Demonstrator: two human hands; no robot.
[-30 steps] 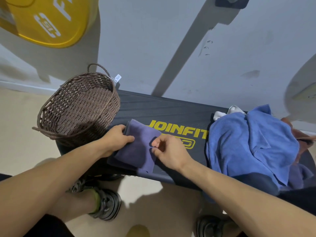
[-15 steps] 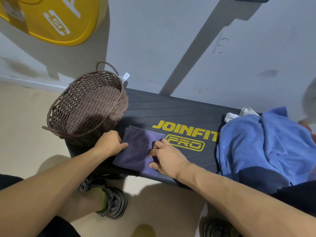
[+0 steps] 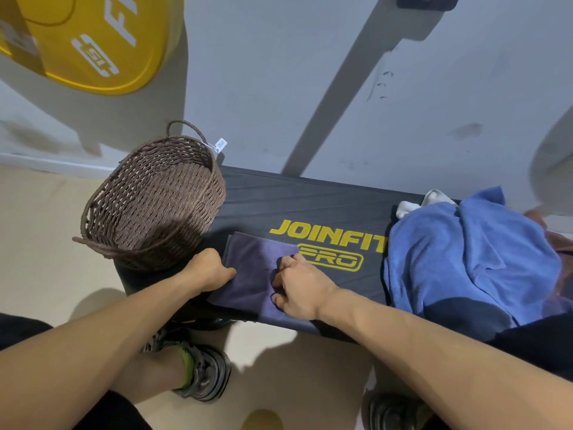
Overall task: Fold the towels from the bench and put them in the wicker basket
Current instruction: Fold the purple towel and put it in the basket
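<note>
A small folded purple towel (image 3: 252, 268) lies flat on the black bench (image 3: 304, 203), near its front edge. My left hand (image 3: 208, 270) grips the towel's left edge. My right hand (image 3: 302, 287) holds its right side, fingers curled on the cloth. The brown wicker basket (image 3: 155, 200) stands on the bench's left end, tipped toward me, with nothing visible inside. A heap of unfolded towels fills the right end: a large blue towel (image 3: 471, 256) on top, a white one (image 3: 434, 200) peeking out behind.
A yellow weight plate (image 3: 93, 41) leans on the grey wall behind the basket. A brownish cloth (image 3: 555, 243) shows at the far right edge. My shoes (image 3: 204, 373) stand on the beige floor in front of the bench.
Both hands have slid down along the purple towel toward the bench's front edge, and the towel now lies flatter and more squared. The basket and the blue heap have not moved.
</note>
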